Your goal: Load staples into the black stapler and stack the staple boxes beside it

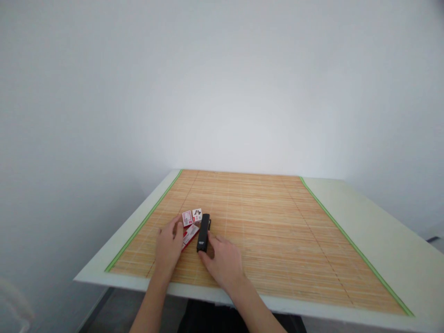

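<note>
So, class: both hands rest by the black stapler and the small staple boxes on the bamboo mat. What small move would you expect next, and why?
Probably the right hand closes round the black stapler and lifts it. Its fingers already touch the stapler's near end, which lies flat on the bamboo mat, while the left hand rests against the small staple boxes beside it.

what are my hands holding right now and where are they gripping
Nothing is lifted. The right hand touches the near end of the stapler; the left hand rests against the small boxes.
</note>
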Action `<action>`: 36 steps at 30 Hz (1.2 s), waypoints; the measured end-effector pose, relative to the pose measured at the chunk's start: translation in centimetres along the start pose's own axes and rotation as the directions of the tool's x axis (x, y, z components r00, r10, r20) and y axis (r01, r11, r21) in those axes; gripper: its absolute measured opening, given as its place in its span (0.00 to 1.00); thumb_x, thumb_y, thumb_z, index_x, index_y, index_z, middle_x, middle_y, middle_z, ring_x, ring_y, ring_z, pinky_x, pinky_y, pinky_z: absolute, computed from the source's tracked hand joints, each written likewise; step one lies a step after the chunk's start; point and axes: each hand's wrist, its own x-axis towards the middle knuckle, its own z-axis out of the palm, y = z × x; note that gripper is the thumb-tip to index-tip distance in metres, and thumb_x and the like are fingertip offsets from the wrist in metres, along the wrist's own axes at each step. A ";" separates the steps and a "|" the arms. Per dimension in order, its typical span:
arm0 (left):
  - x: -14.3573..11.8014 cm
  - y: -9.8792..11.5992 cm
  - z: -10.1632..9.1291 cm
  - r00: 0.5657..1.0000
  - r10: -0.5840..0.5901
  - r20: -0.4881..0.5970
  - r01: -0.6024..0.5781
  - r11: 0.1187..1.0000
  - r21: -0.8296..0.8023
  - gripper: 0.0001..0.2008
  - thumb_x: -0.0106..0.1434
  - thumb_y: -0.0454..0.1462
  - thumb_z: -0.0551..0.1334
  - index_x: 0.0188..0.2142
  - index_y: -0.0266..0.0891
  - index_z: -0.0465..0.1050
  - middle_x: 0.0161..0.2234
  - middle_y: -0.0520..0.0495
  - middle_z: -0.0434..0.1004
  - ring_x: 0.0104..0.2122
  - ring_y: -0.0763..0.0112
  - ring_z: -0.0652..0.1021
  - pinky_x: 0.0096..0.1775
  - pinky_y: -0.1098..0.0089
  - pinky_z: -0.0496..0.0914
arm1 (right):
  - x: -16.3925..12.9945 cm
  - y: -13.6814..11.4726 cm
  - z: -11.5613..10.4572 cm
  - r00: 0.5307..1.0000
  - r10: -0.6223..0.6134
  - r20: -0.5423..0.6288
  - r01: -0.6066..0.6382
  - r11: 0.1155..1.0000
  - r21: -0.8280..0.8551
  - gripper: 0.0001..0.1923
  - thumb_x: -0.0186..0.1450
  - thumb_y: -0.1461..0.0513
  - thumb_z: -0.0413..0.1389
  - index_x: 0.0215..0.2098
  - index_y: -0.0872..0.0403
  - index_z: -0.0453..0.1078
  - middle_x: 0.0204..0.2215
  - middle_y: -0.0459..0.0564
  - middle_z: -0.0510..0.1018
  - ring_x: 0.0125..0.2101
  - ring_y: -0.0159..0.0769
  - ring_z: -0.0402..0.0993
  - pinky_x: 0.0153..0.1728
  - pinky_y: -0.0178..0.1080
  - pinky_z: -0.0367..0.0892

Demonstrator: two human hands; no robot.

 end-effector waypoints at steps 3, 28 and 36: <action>0.0 -0.3 0.1 1.000 -0.018 0.016 0.019 0.997 -0.071 0.21 0.74 0.44 0.51 0.59 0.43 0.73 0.59 0.43 0.76 0.59 0.57 0.75 0.63 0.54 0.66 | 0.3 -0.4 0.5 1.000 -0.006 -0.004 0.006 1.000 0.002 0.28 0.67 0.50 0.61 0.64 0.43 0.68 0.47 0.49 0.82 0.45 0.46 0.79 0.43 0.41 0.70; 0.6 -2.0 0.9 0.982 0.095 0.165 -0.070 0.986 -0.152 0.22 0.72 0.42 0.53 0.62 0.45 0.71 0.67 0.45 0.67 0.66 0.61 0.68 0.68 0.54 0.60 | 0.6 -1.0 0.0 1.000 0.018 0.020 -0.019 1.000 0.012 0.28 0.66 0.45 0.63 0.62 0.40 0.69 0.48 0.47 0.83 0.46 0.46 0.80 0.45 0.43 0.70; 0.6 -2.1 1.1 0.978 0.109 0.180 -0.087 0.988 -0.125 0.21 0.72 0.40 0.52 0.60 0.44 0.72 0.67 0.45 0.66 0.66 0.62 0.67 0.69 0.54 0.59 | 0.5 -1.0 -0.1 0.999 0.030 0.036 -0.031 0.999 0.023 0.28 0.66 0.46 0.62 0.62 0.40 0.69 0.49 0.47 0.83 0.48 0.46 0.79 0.47 0.42 0.70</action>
